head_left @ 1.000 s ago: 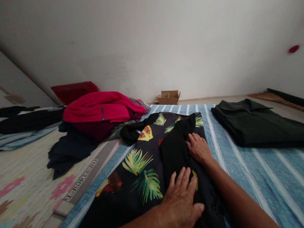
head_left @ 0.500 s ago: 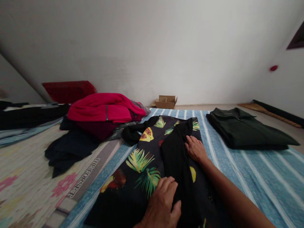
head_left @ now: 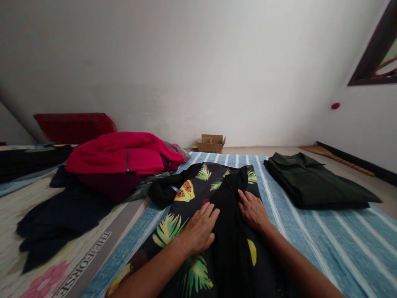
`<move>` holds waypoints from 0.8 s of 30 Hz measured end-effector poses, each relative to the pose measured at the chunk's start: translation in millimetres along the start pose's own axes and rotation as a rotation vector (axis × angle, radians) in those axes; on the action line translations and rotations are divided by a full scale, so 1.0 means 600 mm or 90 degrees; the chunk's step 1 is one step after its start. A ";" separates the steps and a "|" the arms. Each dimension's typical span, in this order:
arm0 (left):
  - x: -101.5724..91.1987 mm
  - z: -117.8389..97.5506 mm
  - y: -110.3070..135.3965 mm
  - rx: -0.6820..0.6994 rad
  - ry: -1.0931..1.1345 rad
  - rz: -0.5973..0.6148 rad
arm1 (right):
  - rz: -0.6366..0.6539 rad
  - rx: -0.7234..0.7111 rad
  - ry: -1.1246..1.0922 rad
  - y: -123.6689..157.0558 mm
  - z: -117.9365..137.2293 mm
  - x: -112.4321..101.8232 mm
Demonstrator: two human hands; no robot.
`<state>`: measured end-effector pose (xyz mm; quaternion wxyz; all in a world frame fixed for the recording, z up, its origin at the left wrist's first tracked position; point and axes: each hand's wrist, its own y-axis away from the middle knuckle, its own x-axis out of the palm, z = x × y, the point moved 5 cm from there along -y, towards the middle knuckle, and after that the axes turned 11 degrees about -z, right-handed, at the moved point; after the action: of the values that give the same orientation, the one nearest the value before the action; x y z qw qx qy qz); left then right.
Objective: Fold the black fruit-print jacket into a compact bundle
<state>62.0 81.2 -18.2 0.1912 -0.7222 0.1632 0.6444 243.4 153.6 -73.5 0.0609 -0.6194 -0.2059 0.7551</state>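
Note:
A black garment printed with fruit and green leaves (head_left: 185, 191) lies spread on a blue striped sheet. One black sleeve (head_left: 228, 231) is folded over its right part; the other sleeve (head_left: 161, 191) sticks out to the left at the far end. My left hand (head_left: 200, 227) rests flat on the printed cloth beside the folded sleeve, fingers stretched out. On the right edge of that sleeve lies my right hand (head_left: 252, 209), its fingers extended on the fabric. Neither hand grips anything that I can see.
To the right sits a folded dark green collared garment (head_left: 319, 182). A pile with a pink garment (head_left: 124, 153) and a dark navy cloth (head_left: 68, 219) lies left, on a floral mat (head_left: 34, 252). A cardboard box (head_left: 211, 144) stands by the wall, and a red case (head_left: 74, 126) behind the pile.
My left hand has moved forward along the garment, away from me. The right hand stays at the sleeve's edge. The view has tilted up and turned slightly right.

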 end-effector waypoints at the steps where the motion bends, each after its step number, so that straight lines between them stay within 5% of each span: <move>1: 0.005 0.008 -0.008 0.020 -0.001 -0.015 | -0.004 -0.004 0.001 -0.001 0.001 0.000; 8: 0.045 0.055 -0.035 0.072 0.077 -0.212 | -0.005 -0.023 0.033 -0.012 0.009 -0.005; 12: 0.028 0.092 -0.048 -0.079 0.328 -0.333 | 0.014 -0.032 0.032 -0.021 0.009 -0.013; 15: 0.009 0.111 -0.047 -0.183 0.481 -0.256 | 0.009 -0.025 0.026 -0.026 0.007 -0.016; 20: -0.046 0.106 -0.058 -0.078 0.530 0.082 | -0.022 -0.064 -0.032 -0.031 0.015 -0.007; 22: -0.064 0.115 -0.093 -0.107 0.452 0.085 | -0.016 -0.087 -0.066 -0.033 0.019 0.001; 24: -0.075 0.121 -0.152 -0.160 0.301 -0.035 | -0.005 -0.091 -0.086 -0.035 0.021 0.007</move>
<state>37.7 195.9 25.8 0.0740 -0.8750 0.1020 0.4675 227.1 171.2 -67.7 0.0054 -0.5694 -0.2651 0.7781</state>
